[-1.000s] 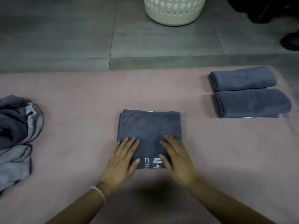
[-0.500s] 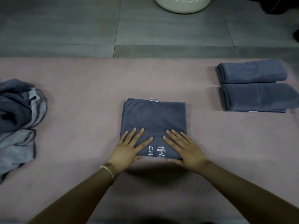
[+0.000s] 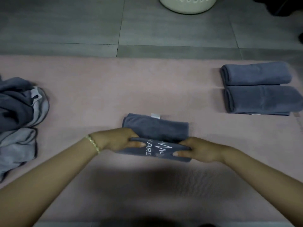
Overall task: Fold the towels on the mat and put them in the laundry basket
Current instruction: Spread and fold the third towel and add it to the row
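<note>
Head view:
- The dark towel [image 3: 157, 128] lies folded on the pink mat [image 3: 98, 95], near its middle and just in front of the person; a small white tag [image 3: 155, 115] shows at its far edge.
- The left hand [image 3: 118, 141] grips the towel's near edge at the left end, fingers [image 3: 137, 143] curled round the cloth.
- The right hand [image 3: 198, 149] grips the same edge at the right end, fingers closed on it.
- Between the hands the held edge is raised off the mat and shows white lettering.
- A bracelet [image 3: 94, 144] sits on the left wrist.
- At the mat's right, a far folded towel [image 3: 255, 74] and a near folded towel [image 3: 262, 102] lie side by side, touching.
- At the left edge lies a heap of unfolded towels [image 3: 18, 112].
- The laundry basket [image 3: 186, 7] stands on the grey tiled floor [image 3: 65, 22] beyond the mat, cut off by the top of the frame.
</note>
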